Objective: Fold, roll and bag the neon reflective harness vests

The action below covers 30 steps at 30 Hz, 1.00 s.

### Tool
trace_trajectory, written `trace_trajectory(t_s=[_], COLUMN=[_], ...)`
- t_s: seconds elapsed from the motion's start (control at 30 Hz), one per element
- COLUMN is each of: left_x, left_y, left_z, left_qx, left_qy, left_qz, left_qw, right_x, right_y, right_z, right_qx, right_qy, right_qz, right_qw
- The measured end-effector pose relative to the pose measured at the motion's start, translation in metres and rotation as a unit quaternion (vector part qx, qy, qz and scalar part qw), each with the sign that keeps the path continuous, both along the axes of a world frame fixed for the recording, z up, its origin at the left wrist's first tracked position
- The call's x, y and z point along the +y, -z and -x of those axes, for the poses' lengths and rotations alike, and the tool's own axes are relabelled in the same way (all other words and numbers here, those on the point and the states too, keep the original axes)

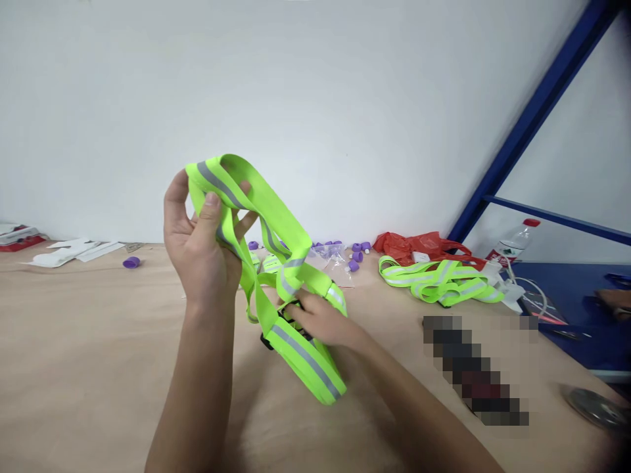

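Note:
A neon green strap harness (308, 358) with grey reflective stripes and black buckles hangs in loops above the table. My left hand (204, 240) is raised and holds its upper loops, the thumb pressing on the strap and the other fingers partly behind it. Lower and to the right, my right hand (323, 318) reaches in among the straps by the black buckles, its fingers closed on the harness and its fingertips partly hidden. Behind the harness, more green striped material (271, 264) lies on the table.
A second green harness (444, 281) lies right, before a red bag (409, 246) and a bottle (515, 243). Purple caps (357, 255) and a clear bag (335, 263) sit near the wall. White papers (73, 251) lie left; a pixelated object (473, 371) lies right.

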State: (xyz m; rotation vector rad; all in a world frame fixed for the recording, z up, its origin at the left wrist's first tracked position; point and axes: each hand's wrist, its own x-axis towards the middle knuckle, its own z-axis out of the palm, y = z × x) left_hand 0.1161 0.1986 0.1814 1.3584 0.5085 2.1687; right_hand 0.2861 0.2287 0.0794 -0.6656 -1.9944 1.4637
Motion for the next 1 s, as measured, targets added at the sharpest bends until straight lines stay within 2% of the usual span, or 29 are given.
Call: trace_trajectory(t_s=[0.1,0.17,0.3,0.43,0.5,0.6,0.77,0.9,1.0], left_x=[0.001,0.002,0.006,0.011,0.013,0.014,0.013,0.011,0.01], left_y=[-0.001,-0.001,0.0,0.003,0.004,0.004,-0.002,-0.003,-0.001], left_z=[0.014,0.019,0.028,0.033,0.034,0.033,0.024,0.018,0.018], left_qx=[0.017,0.006,-0.037,-0.042,-0.02,0.016,0.013,0.06,0.113], left_qy=[-0.067,-0.111,-0.163,-0.169,-0.152,-0.095,0.016,0.099,0.144], left_qz=[-0.016,-0.008,0.033,0.072,0.073,0.07,0.131,0.191,0.238], left_qw=[0.997,0.994,0.985,0.982,0.985,0.993,0.991,0.975,0.954], right_x=[0.01,0.012,0.014,0.02,0.023,0.025,0.022,0.017,0.016], right_y=[-0.024,-0.038,-0.057,-0.062,-0.063,-0.066,-0.072,-0.074,-0.076], right_z=[-0.023,-0.039,-0.066,-0.081,-0.086,-0.09,-0.09,-0.09,-0.092], right_qx=[-0.072,-0.071,-0.014,0.077,0.133,0.213,0.299,0.338,0.363], right_qy=[-0.032,-0.03,0.001,0.062,0.09,0.144,0.223,0.233,0.214], right_qz=[0.034,0.054,0.072,0.052,0.045,0.024,-0.021,-0.037,-0.052], right_qw=[0.996,0.996,0.997,0.994,0.986,0.966,0.928,0.911,0.905])
